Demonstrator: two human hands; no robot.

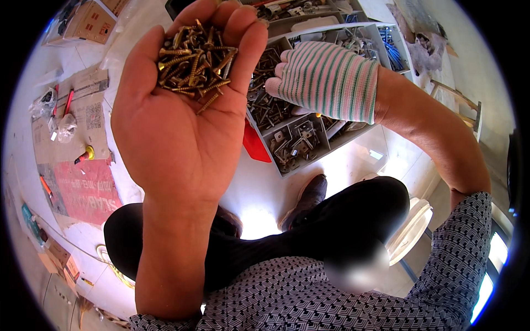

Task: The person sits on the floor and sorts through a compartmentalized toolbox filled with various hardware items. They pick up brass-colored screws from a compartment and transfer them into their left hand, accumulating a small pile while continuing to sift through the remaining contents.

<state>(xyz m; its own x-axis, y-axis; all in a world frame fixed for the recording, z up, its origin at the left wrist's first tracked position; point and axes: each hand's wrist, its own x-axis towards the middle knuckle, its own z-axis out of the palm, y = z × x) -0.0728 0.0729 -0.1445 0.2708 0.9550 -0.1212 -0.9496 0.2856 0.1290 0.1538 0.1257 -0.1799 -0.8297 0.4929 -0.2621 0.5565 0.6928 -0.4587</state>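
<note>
My left hand (176, 138) is raised palm up in front of me, its bare fingers curled into a cup around a heap of brass-coloured screws (193, 63). One screw lies loose toward the palm. Over a grey compartmented hardware box (303, 164) reaches my right hand (331, 83), in a striped fingerless glove of white, green and pink. Its bent fingers are down at a compartment of loose screws (270, 113); their tips are partly hidden, and whatever they pinch does not show. Metal brackets (298, 143) fill the compartment nearest me.
Blue fasteners (391, 52) lie in the box's right end. A red object (255, 144) sits against its left side. On the left floor are flattened cardboard (83, 132), a red pen-like stick (69, 102) and a cardboard carton (88, 25). My shoes (309, 201) are below the box.
</note>
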